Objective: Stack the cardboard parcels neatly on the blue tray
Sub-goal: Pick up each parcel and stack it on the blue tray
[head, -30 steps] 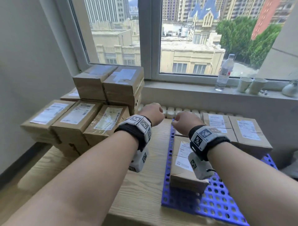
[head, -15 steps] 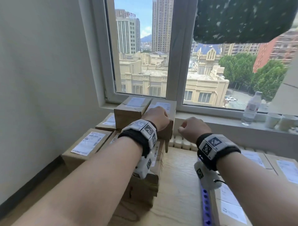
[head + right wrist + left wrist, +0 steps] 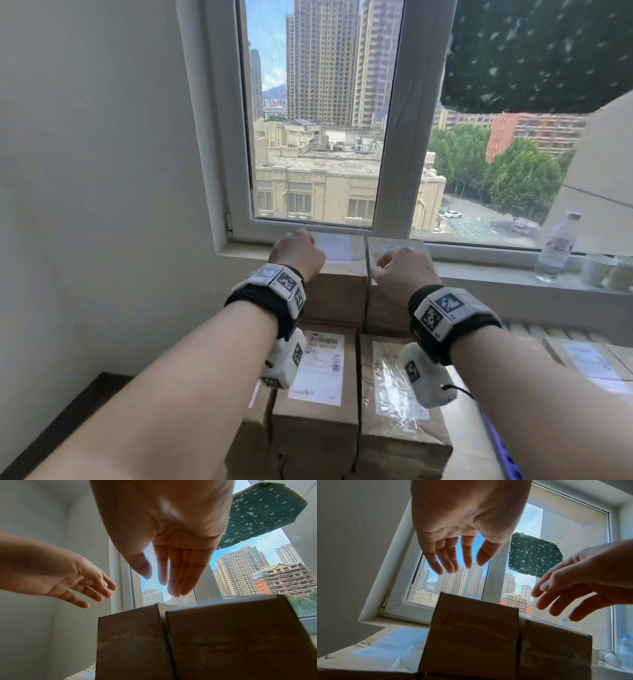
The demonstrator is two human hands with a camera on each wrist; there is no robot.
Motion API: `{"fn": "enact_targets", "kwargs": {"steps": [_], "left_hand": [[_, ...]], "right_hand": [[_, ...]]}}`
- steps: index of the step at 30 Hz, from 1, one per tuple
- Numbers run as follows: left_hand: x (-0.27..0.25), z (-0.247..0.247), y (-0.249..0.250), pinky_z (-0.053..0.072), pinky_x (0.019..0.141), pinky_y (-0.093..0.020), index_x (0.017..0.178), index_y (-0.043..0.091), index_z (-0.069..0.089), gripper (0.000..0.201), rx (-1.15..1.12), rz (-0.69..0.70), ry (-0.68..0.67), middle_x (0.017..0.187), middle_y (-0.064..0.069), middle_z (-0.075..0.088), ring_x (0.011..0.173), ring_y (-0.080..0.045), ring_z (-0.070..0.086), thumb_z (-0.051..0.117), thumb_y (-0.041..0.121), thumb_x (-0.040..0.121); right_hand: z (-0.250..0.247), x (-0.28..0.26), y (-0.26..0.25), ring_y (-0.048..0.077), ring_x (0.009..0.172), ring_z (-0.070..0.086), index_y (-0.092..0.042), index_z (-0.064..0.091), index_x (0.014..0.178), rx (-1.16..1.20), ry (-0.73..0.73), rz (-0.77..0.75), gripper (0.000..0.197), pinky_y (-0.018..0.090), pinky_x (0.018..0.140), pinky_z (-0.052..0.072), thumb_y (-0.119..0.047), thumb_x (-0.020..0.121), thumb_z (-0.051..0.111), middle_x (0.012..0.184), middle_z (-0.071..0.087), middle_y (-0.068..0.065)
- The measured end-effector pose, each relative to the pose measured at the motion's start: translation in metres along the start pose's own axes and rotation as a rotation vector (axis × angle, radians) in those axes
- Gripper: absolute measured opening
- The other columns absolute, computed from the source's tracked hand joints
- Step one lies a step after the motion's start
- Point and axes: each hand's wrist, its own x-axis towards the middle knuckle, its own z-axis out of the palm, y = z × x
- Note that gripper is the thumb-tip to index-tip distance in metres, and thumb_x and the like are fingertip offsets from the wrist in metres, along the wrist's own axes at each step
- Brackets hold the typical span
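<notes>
Head view, brown taped cardboard parcels (image 3: pixel 317 373), white labels (image 3: pixel 318 365)

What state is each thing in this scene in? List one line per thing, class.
left hand: open, above the top-left parcel, holding nothing
right hand: open, above the top-right parcel, holding nothing
top-left parcel: closed, resting on the pile
top-right parcel: closed, beside the first
blue tray: only an edge visible
window: shut
bottle: upright on the sill

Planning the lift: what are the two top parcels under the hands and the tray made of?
The two brown top parcels look like matte corrugated cardboard: sharp folded edges, glossy clear tape, white paper labels. The blue perforated tray looks like moulded plastic; only an edge shows.
</notes>
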Motion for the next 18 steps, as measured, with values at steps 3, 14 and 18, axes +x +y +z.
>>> {"fn": "enact_targets", "kwargs": {"steps": [3,14,18], "left_hand": [[0.017,0.006,-0.013,0.044,0.096,-0.034,0.129,0.014,0.052,0.039,-0.076,-0.075,-0.038,0.133,-0.010,0.056,0.119,-0.028,0.054,0.053,0.028,0.092],[0.041,0.037,-0.026,0.047,0.097,-0.037,0.124,-0.007,0.059,0.043,-0.328,-0.200,-0.214,0.129,-0.024,0.060,0.120,-0.038,0.057,0.048,0.026,0.099],[0.038,0.042,-0.033,0.044,0.095,-0.036,0.130,-0.006,0.054,0.045,-0.346,-0.260,-0.296,0.133,-0.022,0.057,0.121,-0.037,0.055,0.042,0.027,0.101]], "right_hand": [[0.010,0.005,-0.009,0.022,0.095,0.063,-0.014,0.073,0.096,0.017,0.017,0.045,0.019,0.030,0.086,0.050,-0.024,0.091,0.057,0.099,0.071,0.006],[0.031,0.021,-0.012,0.023,0.099,0.061,-0.014,0.070,0.113,0.080,0.020,0.127,0.027,0.031,0.088,0.049,-0.025,0.092,0.056,0.107,0.070,0.008],[0.035,0.022,-0.013,0.024,0.103,0.063,-0.014,0.070,0.114,0.070,0.011,0.109,0.028,0.030,0.089,0.048,-0.025,0.092,0.056,0.111,0.070,0.007]]}}
